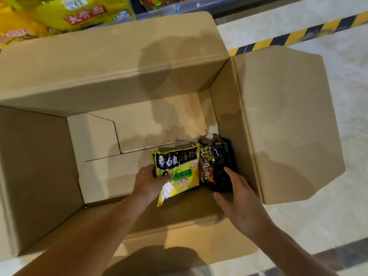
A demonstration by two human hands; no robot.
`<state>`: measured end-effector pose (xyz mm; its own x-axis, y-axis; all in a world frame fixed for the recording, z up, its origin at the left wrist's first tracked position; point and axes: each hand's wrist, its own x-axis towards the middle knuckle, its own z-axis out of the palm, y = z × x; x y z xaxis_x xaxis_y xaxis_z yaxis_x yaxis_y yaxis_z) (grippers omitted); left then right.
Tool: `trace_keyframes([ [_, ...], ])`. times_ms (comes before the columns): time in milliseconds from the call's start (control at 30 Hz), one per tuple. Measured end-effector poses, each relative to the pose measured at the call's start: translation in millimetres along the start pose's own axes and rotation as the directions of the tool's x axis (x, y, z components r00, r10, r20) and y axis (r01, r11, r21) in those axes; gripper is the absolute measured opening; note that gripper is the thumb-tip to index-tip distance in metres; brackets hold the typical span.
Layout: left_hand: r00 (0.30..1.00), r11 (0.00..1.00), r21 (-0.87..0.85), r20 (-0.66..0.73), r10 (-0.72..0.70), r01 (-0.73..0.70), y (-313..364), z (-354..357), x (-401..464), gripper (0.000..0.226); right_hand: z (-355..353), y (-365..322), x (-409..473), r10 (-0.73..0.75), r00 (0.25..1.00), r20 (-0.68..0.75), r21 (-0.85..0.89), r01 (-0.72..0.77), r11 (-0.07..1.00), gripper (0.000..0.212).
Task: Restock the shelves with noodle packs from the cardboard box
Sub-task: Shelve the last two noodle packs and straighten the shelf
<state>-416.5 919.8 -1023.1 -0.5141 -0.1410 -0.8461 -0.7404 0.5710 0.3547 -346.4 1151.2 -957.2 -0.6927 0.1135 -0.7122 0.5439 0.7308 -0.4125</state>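
Head view is looking straight down into an open cardboard box [123, 80] that is sitting on a pale floor [338, 100], its four flaps folded outward. Two noodle packs are lying side by side at the right end of the box bottom, touching each other: a yellow-green noodle pack [183, 170] with black label panels, and a black noodle pack [217, 164] lying against the right wall.

Both bare arms are reaching down into the box. Left hand [149, 184] is gripping the yellow-green pack at its lower left corner, thumb lying across the front and fingers curling underneath. Right hand [237, 198] is closing on the black pack from its near right side, forefinger lying along the edge and thumb tucking under the near end.

Some torn cardboard and white scraps [211, 130] are showing at the far right corner of the box bottom. Beyond the far flap, yellow packets [79, 12] are lying on a shelf, and a black-and-yellow hazard stripe [294, 34] is running across the floor at upper right.
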Motion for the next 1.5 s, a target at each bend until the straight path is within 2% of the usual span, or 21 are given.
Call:
trace_keyframes([
  [100,0.997,1.000,-0.021,-0.070,0.020,-0.022,11,-17,-12,0.029,0,-8,0,0.058,0.998,0.038,-0.028,-0.057,0.998,0.078],
  [200,0.991,0.997,-0.001,-0.115,0.073,-0.073,29,-43,-23,0.032,-1,-16,9,0.178,0.983,0.050,-0.032,-0.176,0.984,0.083],
  [400,0.970,0.980,0.018,-0.142,0.198,-0.198,57,-94,-35,0.030,12,-35,30,0.375,0.924,0.074,-0.070,-0.370,0.926,0.085],
  [567,0.970,0.978,-0.026,-0.136,0.203,-0.208,52,-109,-39,0.029,28,-44,48,0.448,0.894,0.031,-0.160,-0.438,0.885,0.094],
  [600,0.971,0.977,-0.032,-0.126,0.204,-0.209,50,-111,-40,0.028,31,-44,50,0.460,0.888,0.024,-0.184,-0.448,0.875,0.091],
  [700,0.971,0.975,-0.042,-0.110,0.214,-0.220,44,-115,-39,0.025,37,-38,55,0.456,0.889,-0.026,-0.215,-0.451,0.866,0.063],
  [800,0.967,0.971,-0.040,-0.110,0.232,-0.237,36,-121,-44,0.025,36,-33,52,0.445,0.887,-0.124,-0.098,-0.457,0.884,0.050],
  [867,0.968,0.972,-0.043,-0.103,0.227,-0.233,32,-129,-50,0.025,30,-37,46,0.427,0.885,-0.186,-0.006,-0.436,0.900,0.042],
  [1033,0.964,0.968,-0.063,-0.127,0.235,-0.245,44,-165,-87,0.021,-8,-71,17,0.318,0.885,-0.339,0.087,-0.308,0.948,0.029],
  [1200,0.930,0.927,-0.135,-0.175,0.324,-0.349,74,-219,-147,0.021,-69,-130,-31,0.204,0.873,-0.443,0.138,-0.158,0.978,0.029],
  [1400,0.872,0.856,-0.210,-0.255,0.418,-0.472,119,-314,-264,0.029,-166,-234,-138,0.023,0.859,-0.512,0.088,0.026,0.996,0.032],
  [1500,0.823,0.824,-0.183,-0.327,0.464,-0.537,143,-365,-340,0.026,-214,-286,-202,-0.067,0.843,-0.534,0.071,0.124,0.990,0.031],
])
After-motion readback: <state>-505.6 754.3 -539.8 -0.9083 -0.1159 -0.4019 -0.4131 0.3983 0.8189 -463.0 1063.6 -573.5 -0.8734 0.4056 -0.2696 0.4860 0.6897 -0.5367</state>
